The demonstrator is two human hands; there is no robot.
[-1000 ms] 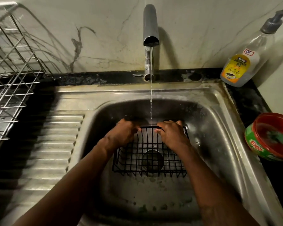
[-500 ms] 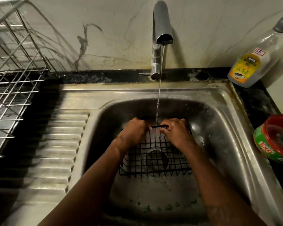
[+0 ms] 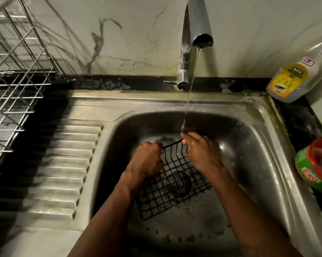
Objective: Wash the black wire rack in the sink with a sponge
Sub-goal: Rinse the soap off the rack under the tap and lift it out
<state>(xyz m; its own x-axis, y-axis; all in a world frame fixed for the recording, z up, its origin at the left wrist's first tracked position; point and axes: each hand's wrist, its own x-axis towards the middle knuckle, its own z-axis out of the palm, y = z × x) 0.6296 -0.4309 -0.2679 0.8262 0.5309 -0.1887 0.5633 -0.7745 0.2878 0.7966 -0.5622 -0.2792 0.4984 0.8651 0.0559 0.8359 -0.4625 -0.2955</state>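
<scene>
From the head camera, looking straight down into the steel sink (image 3: 258, 164): the black wire rack (image 3: 175, 193) sits in the basin, right over the drain (image 3: 177, 180), tilted, its far edge lifted and its near corner down on the sink floor. The left hand (image 3: 147, 160) is clamped on that raised far edge, fingers curled tight round the top wire at its left end. The right hand (image 3: 201, 153) grips the same edge further right, fingers wrapped over the wire and wet. The tap (image 3: 193, 34) is running, and a thin stream of water (image 3: 190, 89) drops right onto the right hand's fingertips (image 3: 186, 135) where they meet the rack. To the left, the ribbed draining board (image 3: 63, 164), and beyond it a silver wire dish drainer (image 3: 13, 86) on the dark surface (image 3: 295, 115). Far right, a bottle of dishwash gel (image 3: 293, 78) leans by the wall, and nearer the camera a red-and-green tub (image 3: 316, 164) sits just beside the sink's rim.
</scene>
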